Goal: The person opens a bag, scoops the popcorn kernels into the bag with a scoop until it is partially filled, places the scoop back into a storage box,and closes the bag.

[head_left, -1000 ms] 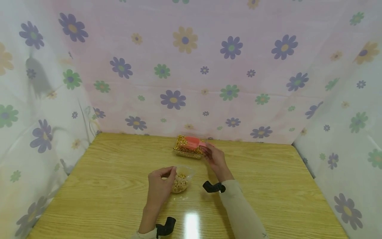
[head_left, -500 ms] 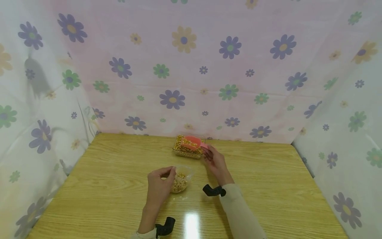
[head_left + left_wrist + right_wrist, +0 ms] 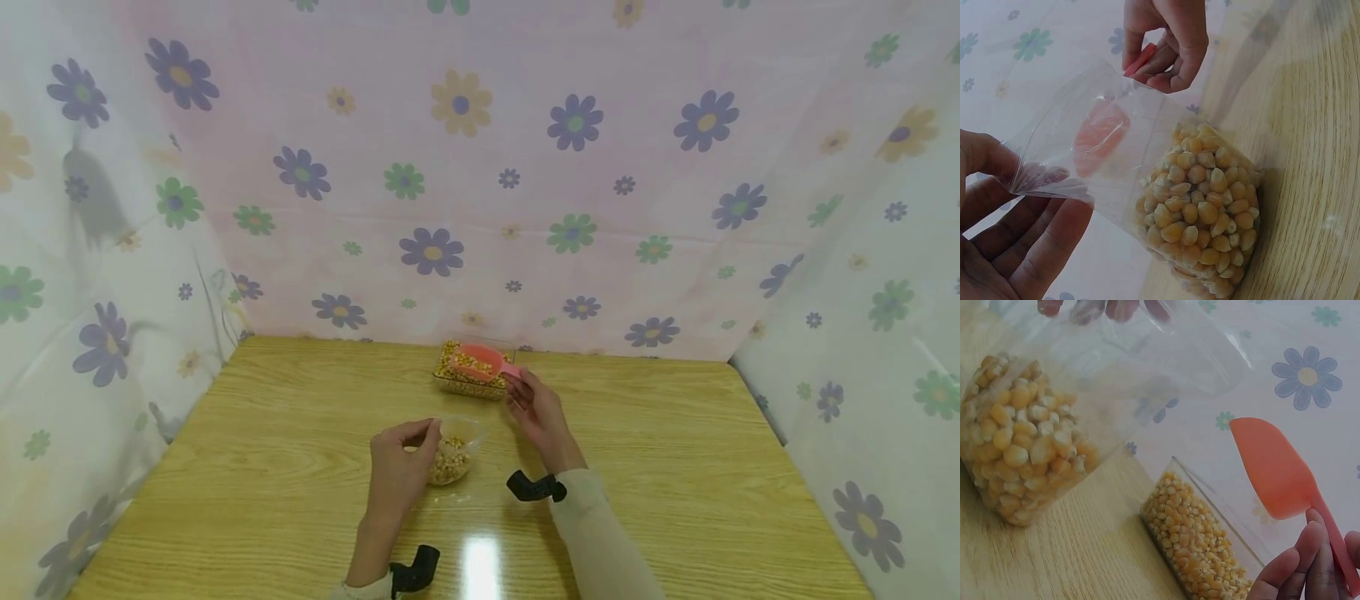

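A clear plastic bag (image 3: 1200,206) partly filled with corn kernels stands on the table, and my left hand (image 3: 402,467) pinches its rim. The bag's mouth stands apart in the left wrist view. My right hand (image 3: 542,417) grips the handle of a red scoop (image 3: 1272,469). In the head view the scoop carries kernels and hangs over a clear rectangular container (image 3: 471,388) of corn. In the right wrist view the scoop is raised above that container, clear of the kernels in it; its load is hidden there.
The wooden table (image 3: 285,467) reaches back to a flowered cloth (image 3: 465,183), close behind the container. Similar cloth hangs at both sides. A black wrist mount (image 3: 534,486) sits on the right forearm, another mount (image 3: 417,569) on the left.
The scoop has turned from its back facing up to its hollow facing up, now with kernels in it, and has lifted slightly. The left hand and bag have stayed nearly still.
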Tool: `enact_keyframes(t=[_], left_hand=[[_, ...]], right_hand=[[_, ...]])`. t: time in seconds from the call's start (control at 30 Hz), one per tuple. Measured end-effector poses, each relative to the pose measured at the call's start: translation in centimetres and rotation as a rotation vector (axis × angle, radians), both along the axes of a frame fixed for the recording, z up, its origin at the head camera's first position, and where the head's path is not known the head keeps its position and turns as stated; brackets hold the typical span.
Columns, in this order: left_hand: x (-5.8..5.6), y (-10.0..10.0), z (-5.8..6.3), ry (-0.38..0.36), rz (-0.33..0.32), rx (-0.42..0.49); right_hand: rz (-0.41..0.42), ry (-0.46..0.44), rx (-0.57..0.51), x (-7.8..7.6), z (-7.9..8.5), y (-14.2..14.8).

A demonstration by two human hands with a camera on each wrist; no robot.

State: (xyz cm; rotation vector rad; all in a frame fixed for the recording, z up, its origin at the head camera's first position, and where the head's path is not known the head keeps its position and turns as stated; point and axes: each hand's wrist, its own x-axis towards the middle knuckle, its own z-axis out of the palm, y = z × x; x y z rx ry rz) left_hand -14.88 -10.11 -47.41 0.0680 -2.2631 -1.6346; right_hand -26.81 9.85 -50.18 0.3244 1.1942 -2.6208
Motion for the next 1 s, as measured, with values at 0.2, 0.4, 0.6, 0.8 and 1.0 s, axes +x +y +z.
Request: enact_keyframes(t=[0.2,0.4,0.6,0.8,1.0], left_hand=[[0.0,0.1,0.0,-0.005,-0.011,0.006],[0.1,0.2,0.0,0.002,-0.005,-0.018],[0.1,0.1,0.0,0.000,0.003,-0.022],[0.1,0.2,-0.1,0.018,0.000,-0.003],[-0.1,0.1,-0.2,0.027,-0.002,-0.005]], right_hand=[[-0.002,0.009,-0.023,0.8,0.1,-0.1],[0.012,0.013,-0.055,2.4,0.1,-0.4],[0.035,0.040,-0.048,4.2,0.6,-0.6],[0.040,0.056,-0.035,5.9,1.0,-0.3],[0.040,0.066,-0.019,7.6,1.1,0.1]])
